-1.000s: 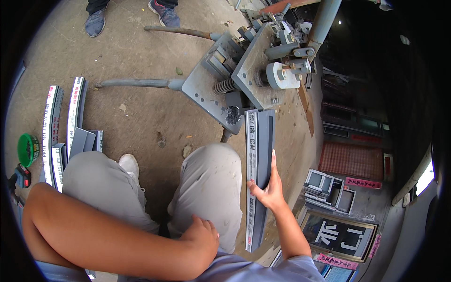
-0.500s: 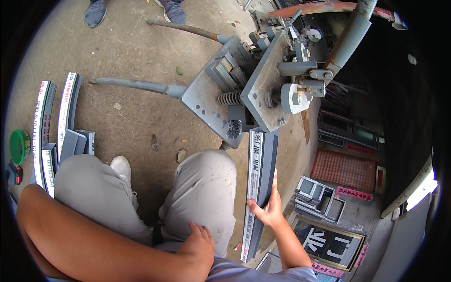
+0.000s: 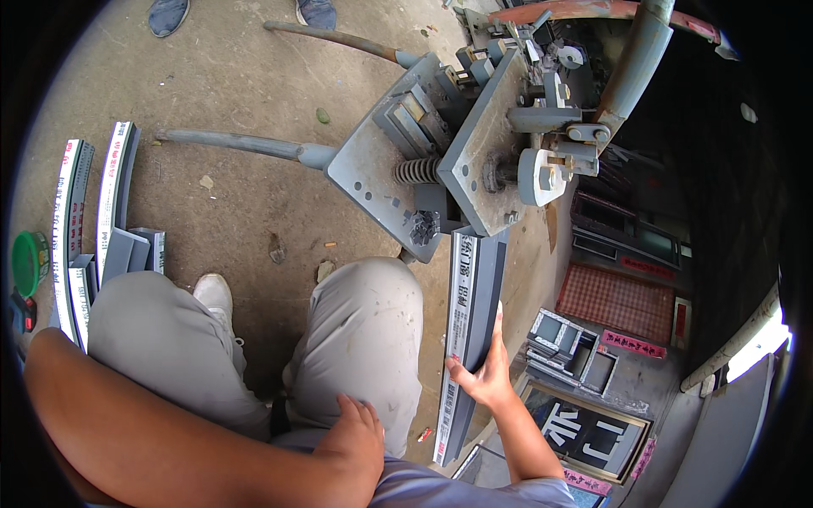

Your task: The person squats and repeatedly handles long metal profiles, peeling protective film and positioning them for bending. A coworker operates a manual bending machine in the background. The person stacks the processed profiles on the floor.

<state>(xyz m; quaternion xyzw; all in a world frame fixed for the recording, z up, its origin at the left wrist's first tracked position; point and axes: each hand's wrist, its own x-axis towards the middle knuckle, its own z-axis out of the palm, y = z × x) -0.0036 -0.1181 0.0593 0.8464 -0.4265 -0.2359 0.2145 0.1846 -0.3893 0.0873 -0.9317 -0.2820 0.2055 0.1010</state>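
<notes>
A long grey aluminium window profile (image 3: pixel 472 322), with a printed white film along one face, stands out toward me from a steel punching press (image 3: pixel 470 144). My right hand (image 3: pixel 484 371) is closed around its lower half, thumb on the film side. The far end of the profile meets the press between or just under its two thick plates; the exact seat is hidden. My left hand (image 3: pixel 357 436) lies on my right thigh, fingers stretched out and holding nothing. A coil spring (image 3: pixel 417 171) and a pile of metal chips (image 3: pixel 423 227) show on the press.
Long steel handles (image 3: pixel 246 144) reach left from the press. More profiles (image 3: pixel 110 203) stand at my left, beside a green round container (image 3: pixel 30 264). Another person's shoes (image 3: pixel 168 15) are at the far left. Framed panels (image 3: pixel 584 432) and window frames (image 3: pixel 566 343) lie at the right.
The view has shifted slightly. The profile stays in my right hand against the press, and my left hand stays on my thigh.
</notes>
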